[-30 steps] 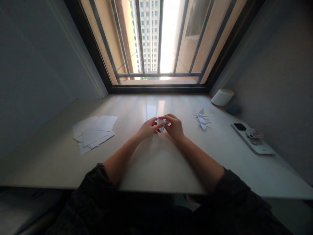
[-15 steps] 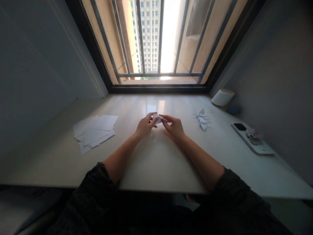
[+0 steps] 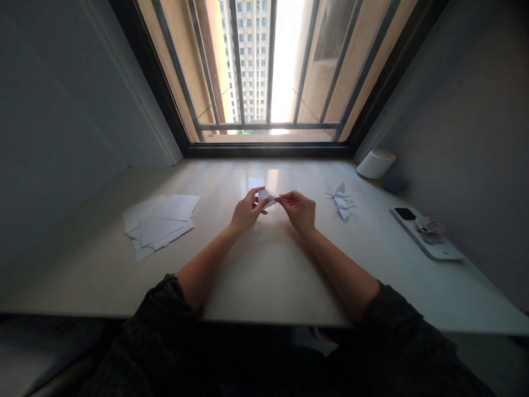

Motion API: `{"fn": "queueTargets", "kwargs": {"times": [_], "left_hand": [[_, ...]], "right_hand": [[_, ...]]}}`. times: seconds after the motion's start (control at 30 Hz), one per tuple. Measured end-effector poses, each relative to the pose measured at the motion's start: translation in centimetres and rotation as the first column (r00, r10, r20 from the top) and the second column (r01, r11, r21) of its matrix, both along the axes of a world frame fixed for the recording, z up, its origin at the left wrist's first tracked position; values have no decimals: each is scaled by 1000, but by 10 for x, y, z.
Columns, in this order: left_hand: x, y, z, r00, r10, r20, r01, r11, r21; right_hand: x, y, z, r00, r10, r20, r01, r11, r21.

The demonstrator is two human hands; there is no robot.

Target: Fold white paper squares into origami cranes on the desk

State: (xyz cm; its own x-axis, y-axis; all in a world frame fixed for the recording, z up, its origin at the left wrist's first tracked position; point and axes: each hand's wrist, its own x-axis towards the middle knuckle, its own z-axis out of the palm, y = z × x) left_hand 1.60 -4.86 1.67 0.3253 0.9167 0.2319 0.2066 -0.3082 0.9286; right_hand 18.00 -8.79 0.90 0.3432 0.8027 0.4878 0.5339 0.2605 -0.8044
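A small piece of folded white paper (image 3: 266,197) is held between my two hands, just above the middle of the table. My left hand (image 3: 247,211) grips its left side, thumb in front and fingers behind. At the paper's right end, my right hand (image 3: 301,210) pinches a narrow tip between thumb and forefinger, its other fingers curled in. The exact folds are too small to make out. To the right lie two white paper cranes (image 3: 342,203), close together on the table.
Several loose white paper sheets (image 3: 163,225) overlap at the left of the white table (image 3: 264,275). A phone (image 3: 425,234) with a round grip lies at the right. Behind it are a white cylindrical object (image 3: 376,164) and a dark rounded item (image 3: 394,185). A barred window (image 3: 268,150) stands behind the table.
My right hand has shifted slightly right and turned, its fingers curling tighter on the paper's tip. More of the paper shows between the hands. My left hand has hardly moved.
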Motion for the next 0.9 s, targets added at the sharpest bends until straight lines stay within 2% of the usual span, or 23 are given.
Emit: {"fn": "queueTargets", "kwargs": {"times": [0.13,0.33,0.43,0.63,0.8,0.9], "left_hand": [[0,-3,2,999,-14,-44,14,1000,13],[-1,-2,1,997,52,-51,-50,998,41],[-2,1,0,992,107,-64,-104,994,41],[-4,1,2,968,100,-230,-70,989,134],[-5,-2,6,929,136,-345,-67,977,205],[-6,-5,9,896,179,-407,-70,961,268]], "right_hand": [[1,0,0,1000,-26,12,26,1000,10],[-1,2,-3,991,136,11,-136,990,39],[-2,4,-5,987,160,34,-161,986,46],[2,6,-8,993,84,-81,-82,996,24],[2,4,-3,998,10,-56,-9,1000,27],[-1,3,0,990,140,-27,-138,988,75]]}}
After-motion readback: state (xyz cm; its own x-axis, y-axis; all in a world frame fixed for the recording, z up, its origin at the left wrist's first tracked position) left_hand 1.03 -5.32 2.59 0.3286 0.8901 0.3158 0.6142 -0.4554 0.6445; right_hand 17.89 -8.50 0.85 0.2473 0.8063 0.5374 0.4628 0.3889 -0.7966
